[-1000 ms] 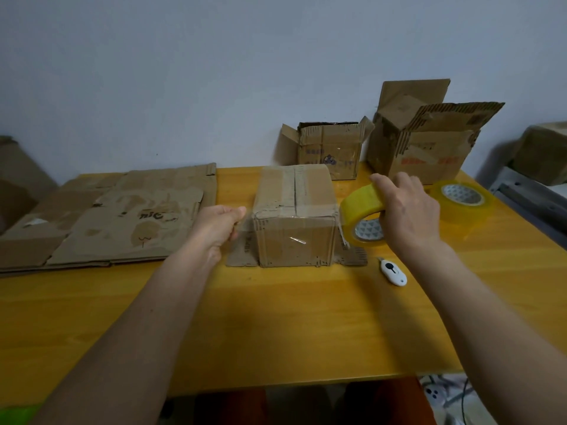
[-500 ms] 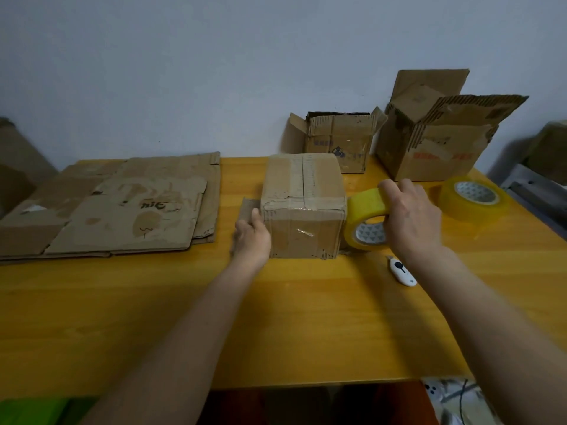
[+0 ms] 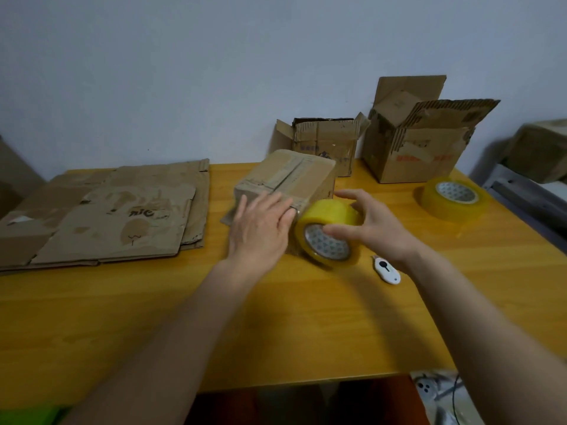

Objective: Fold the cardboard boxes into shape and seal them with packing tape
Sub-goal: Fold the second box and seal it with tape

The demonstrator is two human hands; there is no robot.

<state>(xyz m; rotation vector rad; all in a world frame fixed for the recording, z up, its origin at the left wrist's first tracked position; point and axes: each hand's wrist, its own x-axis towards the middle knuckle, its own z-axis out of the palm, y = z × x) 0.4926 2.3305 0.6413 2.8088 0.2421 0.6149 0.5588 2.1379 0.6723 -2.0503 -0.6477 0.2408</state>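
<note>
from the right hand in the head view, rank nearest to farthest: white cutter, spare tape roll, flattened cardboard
1. white cutter, just below the right hand
2. spare tape roll, far right of the table
3. flattened cardboard, far left

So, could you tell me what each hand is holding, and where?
Right hand grips the tape roll by its outer band. Left hand lies flat on the box.

Yellow tape roll [image 3: 329, 223]; brown box [image 3: 288, 176]; orange-yellow table [image 3: 276, 326].

Left hand [image 3: 260, 228] presses box [image 3: 288, 176]; right hand [image 3: 372, 228] holds tape roll [image 3: 329, 220].
</note>
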